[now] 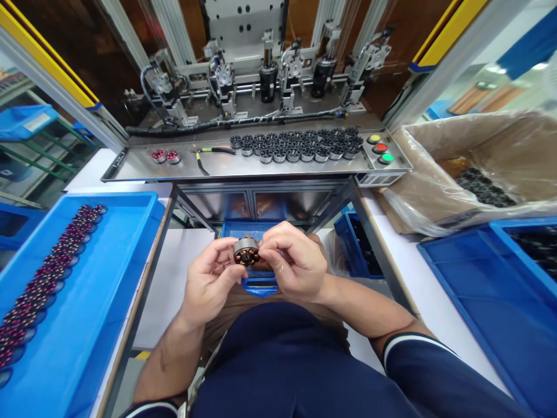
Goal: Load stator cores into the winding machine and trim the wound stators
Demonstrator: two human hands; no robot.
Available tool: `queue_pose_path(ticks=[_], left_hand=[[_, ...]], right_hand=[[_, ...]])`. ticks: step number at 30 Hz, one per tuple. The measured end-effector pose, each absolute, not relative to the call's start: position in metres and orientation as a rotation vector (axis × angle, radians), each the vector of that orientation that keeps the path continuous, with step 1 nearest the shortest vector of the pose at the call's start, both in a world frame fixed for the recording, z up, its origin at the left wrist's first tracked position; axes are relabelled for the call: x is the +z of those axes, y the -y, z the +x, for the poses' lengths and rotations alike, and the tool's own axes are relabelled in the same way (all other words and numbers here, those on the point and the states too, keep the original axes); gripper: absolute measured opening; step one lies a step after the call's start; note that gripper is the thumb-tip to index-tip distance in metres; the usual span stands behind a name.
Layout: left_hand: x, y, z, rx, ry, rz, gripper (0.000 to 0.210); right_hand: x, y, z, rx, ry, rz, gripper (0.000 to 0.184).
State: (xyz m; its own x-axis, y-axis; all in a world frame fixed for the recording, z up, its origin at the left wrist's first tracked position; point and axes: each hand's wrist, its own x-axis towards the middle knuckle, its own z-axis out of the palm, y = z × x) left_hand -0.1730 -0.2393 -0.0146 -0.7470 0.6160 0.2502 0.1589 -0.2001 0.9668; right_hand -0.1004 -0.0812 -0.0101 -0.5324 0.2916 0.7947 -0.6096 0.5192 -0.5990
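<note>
Between my hands, above my lap, is a motor stator [246, 252], a short metal ring with copper windings and black parts inside. My left hand [213, 278] grips its rim between thumb and fingers. At the right side of the stator, the thumb and fingertips of my right hand [296, 261] are pinched together; what they hold, if anything, is too small to make out. On the metal ledge ahead, cutting pliers [213, 151] with yellow-green and black handles lie spread. Two stators with red parts [166, 156] sit left of them.
Rows of black-topped stators [300, 145] fill the ledge's middle, beside yellow, red and green buttons [380, 148]. A machine with clamps [265, 81] stands behind. A blue tray [117, 278] at left holds rows of red-marked parts [56, 267]. A lined carton [487, 145] and blue bins [470, 302] stand right.
</note>
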Motion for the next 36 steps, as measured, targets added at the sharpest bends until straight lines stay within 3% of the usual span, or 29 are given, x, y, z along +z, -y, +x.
queue_pose_path(ticks=[7,18,23,27,31,36], left_hand=[[-0.016,0.237,-0.176,2.007,-1.558,0.956,0.031],[-0.016,0.237,-0.180,2.236,-1.324,0.958,0.035],[-0.018,0.234,-0.178,2.170,-1.297,0.822,0.052],[-0.020,0.236,-0.173,1.872,-1.295,0.751,0.035],[-0.017,0.235,-0.170,1.973,-1.375,0.772,0.024],[-0.020,0.232,-0.167,2.069,-1.512,0.910,0.028]], right_hand=[[-0.006,0.079,-0.097,1.076,1.844,0.229,0.010],[-0.004,0.084,-0.098,1.234,1.800,0.195,0.014],[-0.004,0.078,-0.096,1.113,1.847,0.371,0.009],[-0.002,0.074,-0.093,0.998,1.926,0.399,0.007],[-0.002,0.077,-0.092,1.028,1.919,0.322,0.009],[-0.004,0.083,-0.092,1.145,1.873,0.185,0.013]])
